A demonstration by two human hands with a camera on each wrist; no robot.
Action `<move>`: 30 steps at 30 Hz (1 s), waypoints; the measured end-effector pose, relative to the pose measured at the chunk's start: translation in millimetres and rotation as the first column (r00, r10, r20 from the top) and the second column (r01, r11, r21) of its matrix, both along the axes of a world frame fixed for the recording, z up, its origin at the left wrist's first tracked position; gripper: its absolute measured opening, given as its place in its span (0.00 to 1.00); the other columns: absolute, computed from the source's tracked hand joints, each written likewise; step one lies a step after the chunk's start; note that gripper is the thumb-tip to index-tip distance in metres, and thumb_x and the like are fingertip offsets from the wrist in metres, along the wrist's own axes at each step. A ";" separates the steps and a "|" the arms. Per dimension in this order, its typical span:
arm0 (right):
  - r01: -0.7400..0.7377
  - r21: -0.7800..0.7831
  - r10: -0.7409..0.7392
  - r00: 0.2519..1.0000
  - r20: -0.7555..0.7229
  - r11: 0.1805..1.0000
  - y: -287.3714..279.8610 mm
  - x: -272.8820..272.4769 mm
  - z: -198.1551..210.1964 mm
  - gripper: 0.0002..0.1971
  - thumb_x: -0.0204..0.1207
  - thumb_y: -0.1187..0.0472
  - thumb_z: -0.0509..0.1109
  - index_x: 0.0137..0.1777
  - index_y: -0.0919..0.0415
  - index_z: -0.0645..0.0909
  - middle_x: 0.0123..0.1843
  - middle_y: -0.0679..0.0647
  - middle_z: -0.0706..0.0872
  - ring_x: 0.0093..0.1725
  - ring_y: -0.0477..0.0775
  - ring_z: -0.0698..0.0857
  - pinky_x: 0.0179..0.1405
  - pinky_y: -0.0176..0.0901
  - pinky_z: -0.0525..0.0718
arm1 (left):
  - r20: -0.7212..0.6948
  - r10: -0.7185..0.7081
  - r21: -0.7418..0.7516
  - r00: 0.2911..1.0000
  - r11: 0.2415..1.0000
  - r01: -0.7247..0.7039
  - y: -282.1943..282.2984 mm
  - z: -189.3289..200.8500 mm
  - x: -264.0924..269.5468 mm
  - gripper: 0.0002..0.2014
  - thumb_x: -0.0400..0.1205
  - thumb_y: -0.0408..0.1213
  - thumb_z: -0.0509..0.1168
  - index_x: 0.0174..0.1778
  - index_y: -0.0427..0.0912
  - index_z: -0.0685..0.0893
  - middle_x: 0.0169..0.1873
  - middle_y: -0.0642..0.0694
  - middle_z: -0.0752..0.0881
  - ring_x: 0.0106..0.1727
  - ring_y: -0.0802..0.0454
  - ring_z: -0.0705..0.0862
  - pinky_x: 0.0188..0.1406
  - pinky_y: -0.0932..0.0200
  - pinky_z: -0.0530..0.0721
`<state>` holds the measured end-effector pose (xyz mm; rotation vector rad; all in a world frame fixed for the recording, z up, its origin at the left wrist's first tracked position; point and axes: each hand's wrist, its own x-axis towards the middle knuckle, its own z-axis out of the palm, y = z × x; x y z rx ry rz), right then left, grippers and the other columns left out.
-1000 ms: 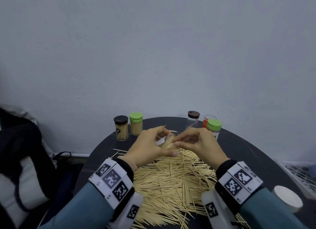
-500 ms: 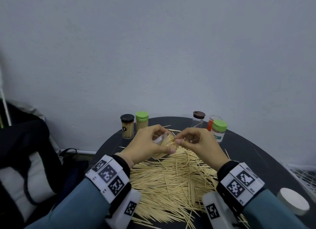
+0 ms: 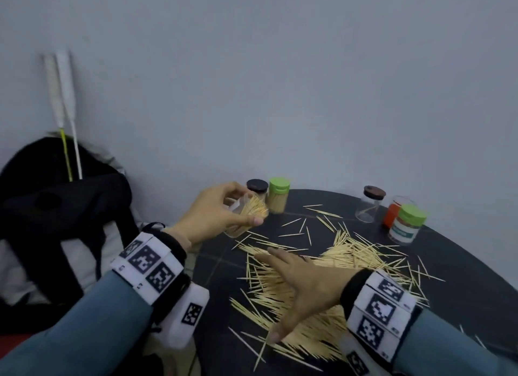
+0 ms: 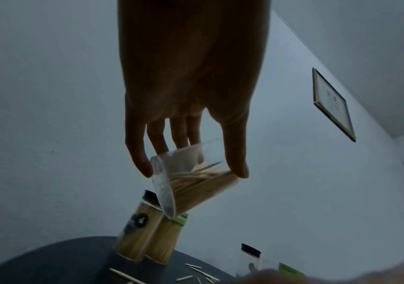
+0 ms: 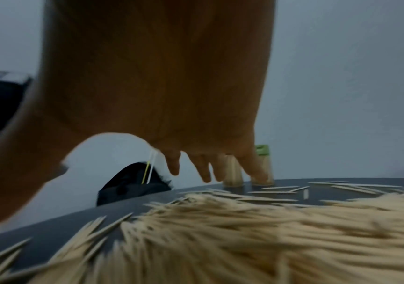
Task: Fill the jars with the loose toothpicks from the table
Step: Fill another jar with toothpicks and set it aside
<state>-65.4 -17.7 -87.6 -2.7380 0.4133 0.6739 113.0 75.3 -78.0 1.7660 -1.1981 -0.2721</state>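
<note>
Left of centre in the head view: left hand (image 3: 215, 221) curled round a clear jar (image 3: 246, 215), lifted off the table (image 3: 462, 266), tilted, mouth toward upper left, partly filled with toothpicks. Just beyond it, upper middle: two capped jars, black lid (image 3: 257, 185) and green lid (image 3: 279, 183), both packed full and standing side by side. Lower centre: right hand (image 3: 302, 286), fingers spread and straight, gripping nothing, laid over the pile (image 3: 322, 333); whether pressing or just above, not clear. Pile directly under this hand and down-right of the held jar, sticks lying in mixed directions, so right hand the nearer for gathering. Upper right: near-empty jar with brown lid (image 3: 374, 192), orange jar (image 3: 392, 214), green-lidded jar (image 3: 407, 224) bearing a teal label, lettering too blurred to read. Black-lid jar's dark label, in the left wrist view, likewise unreadable.
</note>
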 end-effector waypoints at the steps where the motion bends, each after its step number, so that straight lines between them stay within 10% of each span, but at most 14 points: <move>1: -0.025 -0.030 0.024 0.998 -0.050 0.999 5.5 8.0 -2.7 0.61 0.64 0.39 0.76 0.80 0.42 0.30 0.83 0.48 0.29 0.82 0.53 0.33 0.79 0.69 0.38 | 0.000 0.016 0.005 1.000 1.000 -0.016 5.1 -1.1 5.0 0.23 0.63 0.45 0.81 0.53 0.50 0.83 0.49 0.54 0.86 0.47 0.68 0.80 0.39 0.82 0.74; 17: -0.067 -0.178 0.034 0.982 -0.185 0.982 0.9 35.0 -26.3 0.68 0.61 0.32 0.73 0.73 0.50 0.15 0.74 0.50 0.14 0.76 0.52 0.22 0.75 0.76 0.34 | 0.022 0.011 0.028 1.000 1.000 -0.012 14.9 1.6 7.5 0.26 0.66 0.46 0.79 0.59 0.48 0.82 0.52 0.56 0.82 0.52 0.61 0.78 0.41 0.80 0.70; 30: 0.114 -0.175 -0.114 0.993 0.014 0.978 -38.6 17.4 -17.1 0.57 0.66 0.35 0.73 0.83 0.57 0.41 0.81 0.54 0.51 0.82 0.55 0.53 0.81 0.65 0.44 | 0.039 0.002 0.044 0.999 0.999 -0.004 7.4 4.7 0.5 0.26 0.65 0.47 0.79 0.58 0.50 0.80 0.51 0.57 0.81 0.52 0.62 0.78 0.35 0.80 0.73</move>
